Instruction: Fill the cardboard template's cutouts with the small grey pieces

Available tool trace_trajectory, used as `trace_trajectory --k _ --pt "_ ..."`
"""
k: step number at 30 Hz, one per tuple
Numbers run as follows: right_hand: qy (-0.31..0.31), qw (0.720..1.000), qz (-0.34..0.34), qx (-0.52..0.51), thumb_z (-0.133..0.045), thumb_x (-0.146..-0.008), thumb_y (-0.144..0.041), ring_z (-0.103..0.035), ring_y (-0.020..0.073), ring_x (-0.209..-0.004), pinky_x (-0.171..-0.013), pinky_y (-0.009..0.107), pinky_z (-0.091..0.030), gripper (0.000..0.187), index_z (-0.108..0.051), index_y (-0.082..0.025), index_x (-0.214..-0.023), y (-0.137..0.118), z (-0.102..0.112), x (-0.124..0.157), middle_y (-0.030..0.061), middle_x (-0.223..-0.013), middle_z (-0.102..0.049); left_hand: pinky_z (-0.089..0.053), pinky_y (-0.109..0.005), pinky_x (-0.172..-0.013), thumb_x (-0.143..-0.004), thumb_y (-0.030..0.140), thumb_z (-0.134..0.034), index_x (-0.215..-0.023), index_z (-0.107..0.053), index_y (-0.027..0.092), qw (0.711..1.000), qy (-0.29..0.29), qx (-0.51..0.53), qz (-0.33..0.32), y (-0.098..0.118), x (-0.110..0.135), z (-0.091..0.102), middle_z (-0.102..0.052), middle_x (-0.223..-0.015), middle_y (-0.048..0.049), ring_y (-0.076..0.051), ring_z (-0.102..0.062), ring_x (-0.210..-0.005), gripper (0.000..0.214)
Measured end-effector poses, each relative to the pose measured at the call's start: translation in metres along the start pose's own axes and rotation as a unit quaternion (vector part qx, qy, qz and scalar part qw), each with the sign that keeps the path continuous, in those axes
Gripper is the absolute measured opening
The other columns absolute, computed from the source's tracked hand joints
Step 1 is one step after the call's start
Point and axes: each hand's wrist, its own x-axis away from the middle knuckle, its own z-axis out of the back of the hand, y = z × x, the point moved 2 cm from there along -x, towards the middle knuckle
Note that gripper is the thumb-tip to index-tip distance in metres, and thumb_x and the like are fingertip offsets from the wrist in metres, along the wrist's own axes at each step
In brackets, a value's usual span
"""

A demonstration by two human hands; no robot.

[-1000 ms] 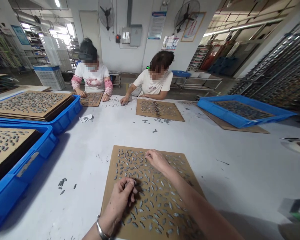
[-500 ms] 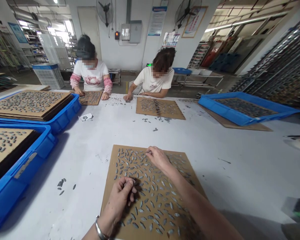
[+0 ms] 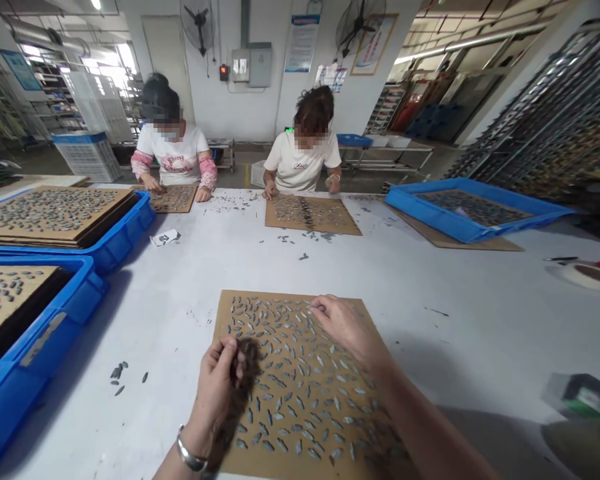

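A brown cardboard sheet (image 3: 230,320) lies on the white table in front of me, covered with several small grey leaf-shaped pieces (image 3: 300,380). My left hand (image 3: 219,387) rests on the sheet's left side, fingers curled in a pinch; what it holds is too small to name. My right hand (image 3: 347,327) reaches to the sheet's upper right, fingertips closed on the pieces there. A metal bracelet is on my left wrist.
Two blue bins (image 3: 60,307) with loaded cardboard sheets stand at left, another blue bin (image 3: 460,230) at right. Two people sit across the table at their own cardboard sheets (image 3: 310,215). Loose pieces (image 3: 117,373) lie on the table. A tape roll (image 3: 587,275) sits far right.
My left hand has shifted left and up a little on the sheet. My right hand has slid right along the sheet's top. The view has turned slightly right.
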Motion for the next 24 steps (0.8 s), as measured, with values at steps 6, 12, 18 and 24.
trace_trajectory --k 6,12,18,24 --pt "0.058 0.998 -0.021 0.005 -0.049 -0.093 -0.034 -0.07 0.0235 -0.087 -0.081 0.034 -0.05 0.024 -0.07 -0.023 -0.088 0.034 0.02 0.034 0.0074 -0.094 -0.076 -0.036 -0.016 -0.047 -0.068 0.048 -0.09 -0.092 -0.066 0.017 0.99 0.103 0.055 -0.081 0.029 -0.018 0.028 -0.062 -0.066 0.0044 -0.006 -0.048 -0.052 0.046" --pt "0.098 0.988 -0.107 0.044 -0.047 -0.089 -0.042 -0.07 0.0253 -0.083 -0.079 0.035 -0.051 0.027 -0.068 -0.026 -0.083 0.095 0.034 0.123 0.0072 -0.085 -0.075 -0.035 -0.018 -0.046 -0.06 0.04 -0.091 -0.09 -0.065 0.017 0.981 0.145 0.081 -0.103 0.041 -0.031 0.043 -0.062 -0.064 0.0042 -0.007 -0.049 -0.05 0.046" --pt "0.119 0.968 -0.206 0.085 -0.045 -0.085 -0.047 -0.072 0.0298 -0.083 -0.079 0.04 -0.052 0.029 -0.064 -0.027 -0.08 0.137 0.045 0.212 0.0114 -0.084 -0.076 -0.038 -0.016 -0.048 -0.058 0.028 -0.086 -0.085 -0.063 0.017 0.973 0.179 0.076 -0.125 0.054 -0.031 0.038 -0.061 -0.063 0.0047 -0.006 -0.051 -0.052 0.037" --pt "0.138 0.957 -0.244 0.07 -0.041 -0.082 -0.052 -0.073 0.0334 -0.078 -0.074 0.043 -0.053 0.032 -0.061 -0.029 -0.074 0.146 0.031 0.257 0.0111 -0.075 -0.075 -0.039 -0.016 -0.048 -0.059 0.023 -0.081 -0.082 -0.062 0.017 0.961 0.207 0.064 -0.171 0.091 -0.009 0.051 -0.061 -0.065 0.0044 -0.007 -0.052 -0.055 0.03"
